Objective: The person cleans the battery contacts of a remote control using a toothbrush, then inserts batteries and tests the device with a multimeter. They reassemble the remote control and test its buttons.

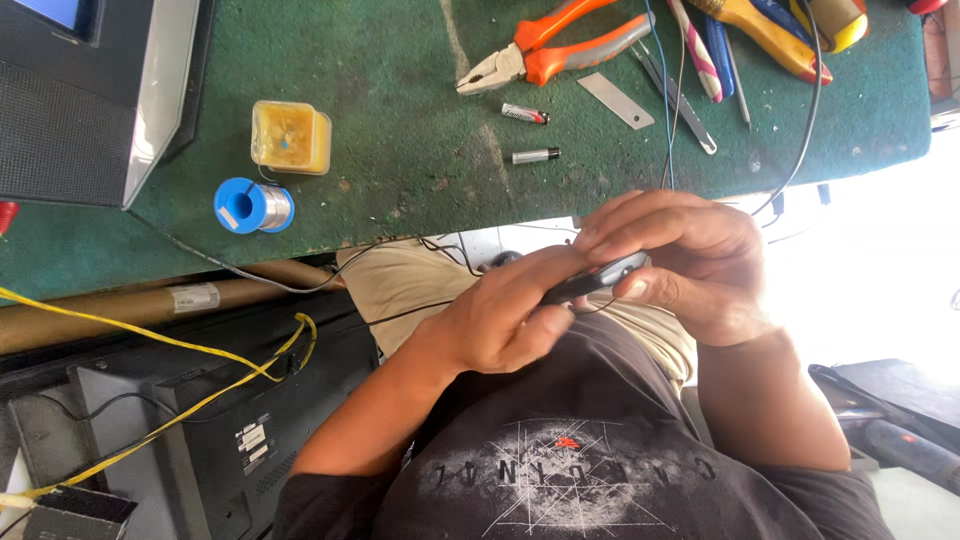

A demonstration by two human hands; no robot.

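Over the lap, left hand [510, 320] and right hand [680, 260], fingers curled, pinch a small dark device [595, 280].

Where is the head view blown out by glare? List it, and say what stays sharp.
Head view: glare whitens the area right of the right hand, beyond the green mat; pliers, batteries and solder spool stay sharp; the dark device in both hands is dim, its detail unclear.

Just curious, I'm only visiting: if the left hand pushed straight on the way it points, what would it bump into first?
The right hand. The left hand points along the small dark device that both hold, and the right hand closes over its far end, right in that line.
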